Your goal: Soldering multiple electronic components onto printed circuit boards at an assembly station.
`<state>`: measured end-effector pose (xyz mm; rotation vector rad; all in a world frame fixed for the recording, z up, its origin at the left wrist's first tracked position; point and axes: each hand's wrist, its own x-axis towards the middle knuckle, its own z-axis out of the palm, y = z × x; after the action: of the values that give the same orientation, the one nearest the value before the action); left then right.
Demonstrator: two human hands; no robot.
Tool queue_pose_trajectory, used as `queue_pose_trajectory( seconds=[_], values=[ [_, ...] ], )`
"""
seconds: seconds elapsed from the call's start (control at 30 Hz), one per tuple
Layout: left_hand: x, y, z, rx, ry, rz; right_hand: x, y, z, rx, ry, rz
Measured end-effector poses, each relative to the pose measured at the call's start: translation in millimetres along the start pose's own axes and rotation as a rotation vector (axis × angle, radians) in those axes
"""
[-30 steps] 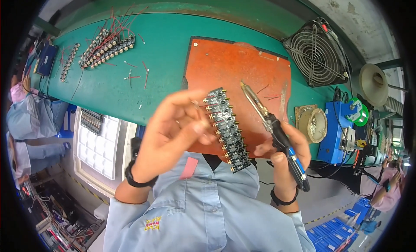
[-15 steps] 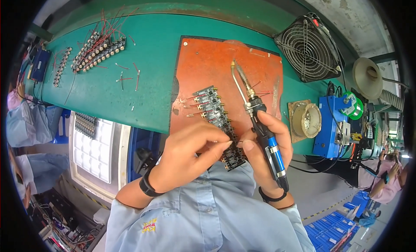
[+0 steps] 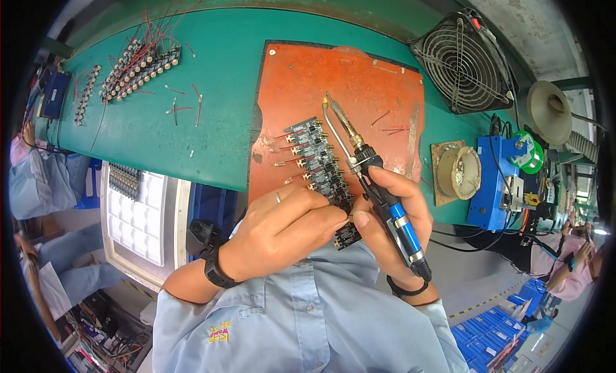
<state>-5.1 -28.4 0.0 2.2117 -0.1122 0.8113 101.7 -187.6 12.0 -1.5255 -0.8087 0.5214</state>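
Observation:
A row of black circuit boards (image 3: 314, 156) lies aslant on an orange mat (image 3: 327, 71), its near end in front of my shirt. Short red wires with small metal ends stick out from its left side. My left hand (image 3: 276, 228) bends over the boards, thumb and fingers pinched together; whatever is between them is hidden. In my right hand (image 3: 380, 241) rests a soldering iron (image 3: 399, 222) with a blue-and-black handle and a thin feed tube beside its tip. That tip points away from me above the mat. My right thumb and a fingertip come close to the left fingertips at the boards' edge.
Wired boards (image 3: 138, 74) and loose red wires (image 3: 179, 108) lie on the green bench at left. At right stand a fan (image 3: 462, 61), a round dish (image 3: 467, 174), a blue box (image 3: 484, 203) and a green spool (image 3: 531, 153). A white tray (image 3: 138, 225) sits lower left. Other people are at both sides.
The soldering iron's tip has swung left over the mat. My left fingers have closed in and shifted slightly right, nearer the right thumb. The whole view has shifted a little.

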Motion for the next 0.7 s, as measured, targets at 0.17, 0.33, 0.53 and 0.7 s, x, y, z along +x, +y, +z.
queue_pose_trajectory(
  seconds=[0.17,0.33,0.53,0.7],
  values=[
    [-1.2,2.2,-2.9,0.032,-0.030,-0.050,-2.8,-0.2,-4.3,0.047,0.061,0.047],
    [-2.4,2.7,-1.5,-0.034,-0.018,-0.134,-2.0,-1.0,-2.5,0.056,0.108,0.050],
    [-1.5,3.8,2.0,-0.049,-0.016,-0.140,-2.4,3.2,0.1,-0.053,0.045,0.006],
    [-2.6,2.3,0.0,0.008,-0.050,-0.056,-1.6,3.2,-2.5,0.081,0.011,0.065]
  ],
)
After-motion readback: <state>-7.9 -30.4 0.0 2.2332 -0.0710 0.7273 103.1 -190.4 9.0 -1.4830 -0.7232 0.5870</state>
